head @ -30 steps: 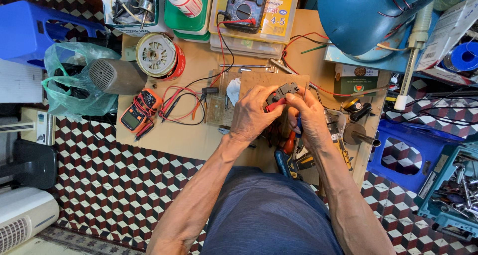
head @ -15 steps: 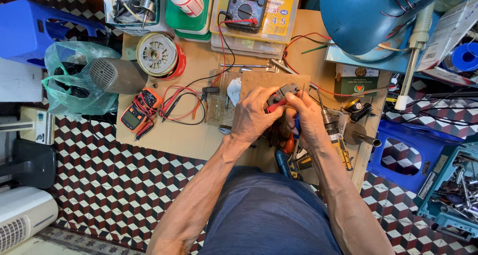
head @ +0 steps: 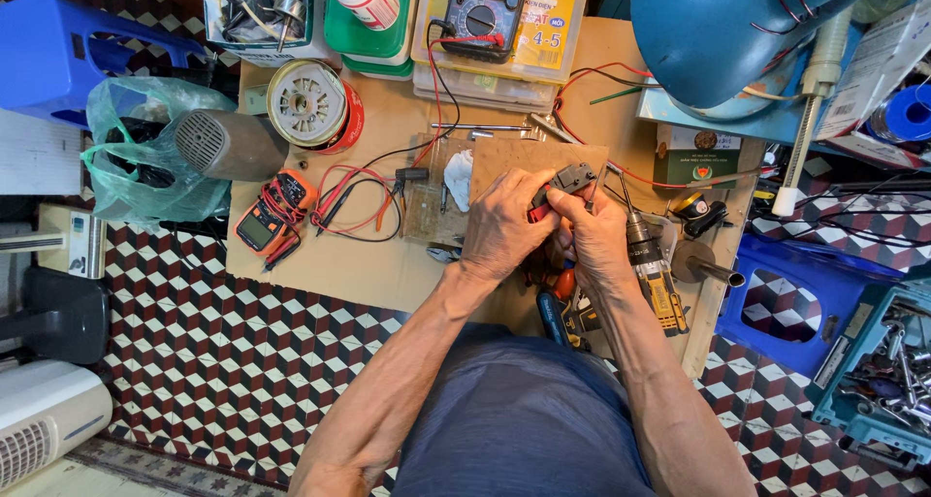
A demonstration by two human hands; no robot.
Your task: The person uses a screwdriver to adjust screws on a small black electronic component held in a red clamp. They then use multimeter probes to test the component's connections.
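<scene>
Left hand [head: 504,227] and right hand [head: 593,233] pressed together, pinching a small grey-and-red tool [head: 567,182] above the wooden board [head: 529,156]. Looks light, rigid, hard-edged; best gripped by its red handles.

Hands [head: 548,230] meet over board [head: 514,156] mid-table [head: 388,264]; meter [head: 274,213] left, drill [head: 652,269] right, multimeter [head: 482,12] behind, lamp [head: 718,32] behind-right.
</scene>
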